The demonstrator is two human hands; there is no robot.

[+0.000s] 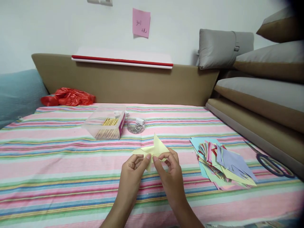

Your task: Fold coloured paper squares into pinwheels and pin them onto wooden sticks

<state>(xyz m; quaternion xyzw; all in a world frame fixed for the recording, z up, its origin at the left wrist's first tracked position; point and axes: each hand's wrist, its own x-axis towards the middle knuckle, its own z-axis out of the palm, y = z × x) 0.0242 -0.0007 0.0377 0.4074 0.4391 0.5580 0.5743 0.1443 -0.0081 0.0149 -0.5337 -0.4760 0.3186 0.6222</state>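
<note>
- both hands are pinching a pale yellow folded sheet of paper (155,149) right in the middle of the striped pink, green and blue bedspread (59,164)
- left hand (133,172) has thumb and fingers closed on the paper's lower left edge, right hand (169,172) is clamped on it just beside, fingertips nearly touching each other
- the paper is partly folded, one pointed flap sticking up, another corner lying out to the left
- off to the right there's a messy pile of coloured paper sheets (220,161), some cut into fringes, pale blue and lilac ones on top
- further right, a pair of dark-handled scissors (270,161) lying near the bedspread's edge
- behind the hands sits a clear plastic box with yellow sticks inside (105,122), and just beside it a small clear tub of metal clips (136,126)
- red plastic bag (67,97) scrunched up at the far left
- pink sticky note (141,22) on the wall, writing on it that I can't really read
</note>
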